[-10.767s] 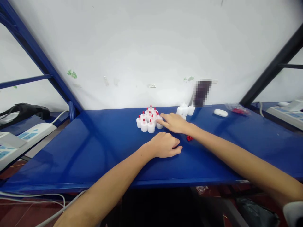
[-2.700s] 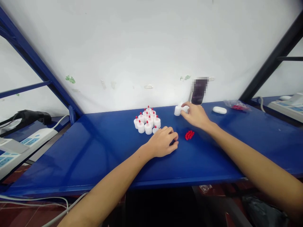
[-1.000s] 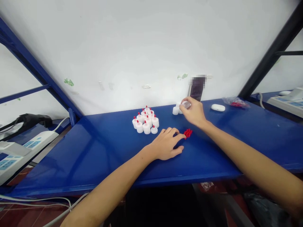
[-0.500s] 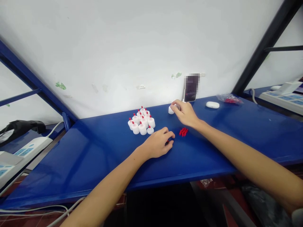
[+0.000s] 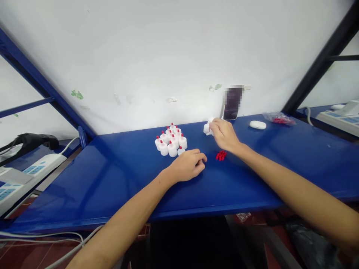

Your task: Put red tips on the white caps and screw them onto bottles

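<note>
My left hand (image 5: 188,165) rests low over the blue table (image 5: 123,175) with its fingers curled in. What they hold, if anything, is hidden. Touching or just behind its knuckles is a short white bottle (image 5: 181,151) with a red tip. Farther back stands a cluster of several white bottles (image 5: 172,148), each topped by a small red cap. My right hand (image 5: 224,135) reaches to the back of the table, thumb and fingers pinched on a small white piece, next to a white bottle (image 5: 206,128). In front of its wrist lies a pile of small red caps (image 5: 221,155).
A phone (image 5: 232,104) leans on the wall behind my right hand. To the right lie a white oval case (image 5: 257,124) and a clear bag (image 5: 279,118) with red pieces. Power strips (image 5: 33,173) and cables flank the table, beside slanted metal frame bars.
The view has shifted slightly. The fingers of my left hand have closed more, and the bit of red between them no longer shows. A white piece now shows at my right fingertips.
</note>
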Demonstrator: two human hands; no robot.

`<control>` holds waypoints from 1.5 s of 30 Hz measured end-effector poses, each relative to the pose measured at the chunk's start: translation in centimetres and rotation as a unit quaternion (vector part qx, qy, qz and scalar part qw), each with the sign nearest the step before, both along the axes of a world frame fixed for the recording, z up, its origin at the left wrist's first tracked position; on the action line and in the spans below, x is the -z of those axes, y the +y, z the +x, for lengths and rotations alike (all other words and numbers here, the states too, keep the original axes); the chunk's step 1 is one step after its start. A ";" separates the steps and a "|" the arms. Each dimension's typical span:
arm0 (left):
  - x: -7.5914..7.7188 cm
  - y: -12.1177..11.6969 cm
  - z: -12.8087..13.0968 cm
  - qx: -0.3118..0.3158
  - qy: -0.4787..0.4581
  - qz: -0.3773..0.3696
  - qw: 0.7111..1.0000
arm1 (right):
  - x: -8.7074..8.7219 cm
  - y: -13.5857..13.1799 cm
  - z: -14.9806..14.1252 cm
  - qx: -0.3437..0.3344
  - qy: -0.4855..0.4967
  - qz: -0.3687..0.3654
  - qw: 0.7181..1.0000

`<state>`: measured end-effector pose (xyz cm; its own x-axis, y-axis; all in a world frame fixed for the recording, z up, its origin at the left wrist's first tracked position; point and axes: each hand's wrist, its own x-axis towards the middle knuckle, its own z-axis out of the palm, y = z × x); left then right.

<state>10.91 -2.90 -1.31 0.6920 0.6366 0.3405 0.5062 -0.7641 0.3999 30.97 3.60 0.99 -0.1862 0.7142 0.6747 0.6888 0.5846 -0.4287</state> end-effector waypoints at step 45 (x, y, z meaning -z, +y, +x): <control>-0.6 1.0 0.8 -0.151 -0.524 -0.277 0.791 | 0.6 -2.7 -2.5 -0.215 -0.117 -0.014 0.969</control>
